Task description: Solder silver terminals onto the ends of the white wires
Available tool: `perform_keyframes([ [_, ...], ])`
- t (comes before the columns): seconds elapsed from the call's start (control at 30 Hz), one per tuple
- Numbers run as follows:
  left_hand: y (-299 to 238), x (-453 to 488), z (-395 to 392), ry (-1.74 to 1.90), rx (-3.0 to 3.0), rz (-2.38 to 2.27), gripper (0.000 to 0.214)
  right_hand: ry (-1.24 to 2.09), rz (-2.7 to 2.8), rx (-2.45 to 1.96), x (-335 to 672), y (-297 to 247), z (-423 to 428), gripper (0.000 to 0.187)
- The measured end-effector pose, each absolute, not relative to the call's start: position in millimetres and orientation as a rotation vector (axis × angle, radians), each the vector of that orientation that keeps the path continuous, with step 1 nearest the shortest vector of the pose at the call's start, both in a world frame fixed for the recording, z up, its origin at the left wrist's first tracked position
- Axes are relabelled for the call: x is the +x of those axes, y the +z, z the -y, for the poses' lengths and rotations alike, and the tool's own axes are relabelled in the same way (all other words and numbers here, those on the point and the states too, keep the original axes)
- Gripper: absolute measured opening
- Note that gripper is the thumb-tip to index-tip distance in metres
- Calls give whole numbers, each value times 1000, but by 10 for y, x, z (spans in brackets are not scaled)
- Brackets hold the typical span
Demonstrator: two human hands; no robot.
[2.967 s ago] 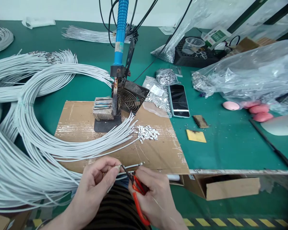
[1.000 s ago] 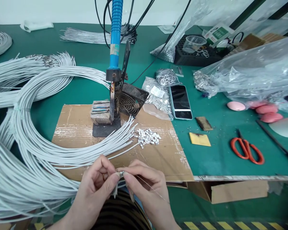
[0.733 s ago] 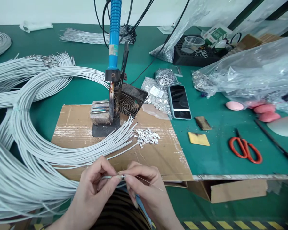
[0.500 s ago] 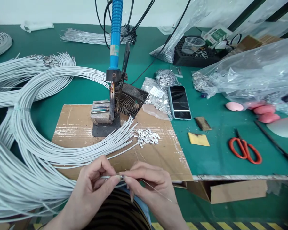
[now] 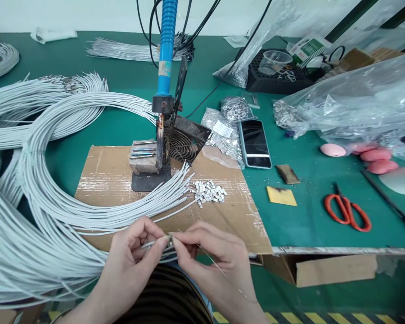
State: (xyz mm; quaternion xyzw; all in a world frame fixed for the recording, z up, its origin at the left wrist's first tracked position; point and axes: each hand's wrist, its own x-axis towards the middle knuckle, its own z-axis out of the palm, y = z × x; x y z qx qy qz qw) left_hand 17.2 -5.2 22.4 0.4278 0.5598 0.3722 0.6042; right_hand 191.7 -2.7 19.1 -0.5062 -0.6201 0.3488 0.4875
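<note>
Red-handled scissors (image 5: 347, 209) are now lying on the green bench (image 5: 303, 234) at right, blades pointing away; three seconds ago the right hand was gripping them. Left hand (image 5: 137, 254) is pinching a white cable (image 5: 147, 245) between thumb and index finger, near its end. Right hand (image 5: 216, 258) is pinching a small metal piece (image 5: 170, 241) at that end, fingertips almost meeting the left ones; exact contact is too small to tell. Thin pale strand (image 5: 219, 269) is trailing across the right hand. Both hands are working just over the near edge of a cardboard sheet (image 5: 245, 227). Bundled white cables (image 5: 121, 213) are curving in from the left, cut ends sitting beside a pile of small metal clips (image 5: 208, 192). Blue-handled soldering iron (image 5: 165, 67) is standing tip-down behind them, next to a black fan (image 5: 182, 143).
</note>
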Motion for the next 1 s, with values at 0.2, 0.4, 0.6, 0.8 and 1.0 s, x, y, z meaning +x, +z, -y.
perform_keyframes([
  [0.2, 163, 233, 75, 911, 1064, -1357, 20, 1022, 1485, -1192, 1967, 237, 14, 17],
  [0.4, 134, 233, 167, 918, 1251, -1392, 16, 1003, 1466, -1218, 1982, 327, -30, 17],
  [0.6, 159, 418, 214, 1065, 1317, -1546, 20, 1105, 1019, -1223, 1715, 148, 64, 18],
  [0.8, 206, 401, 84, 1001, 1075, -1366, 21, 849, 1090, -1244, 1630, 50, 102, 21],
  [1.0, 203, 318, 18, 935, 960, -1352, 15, 1002, 1400, -1236, 1944, 216, -38, 19],
])
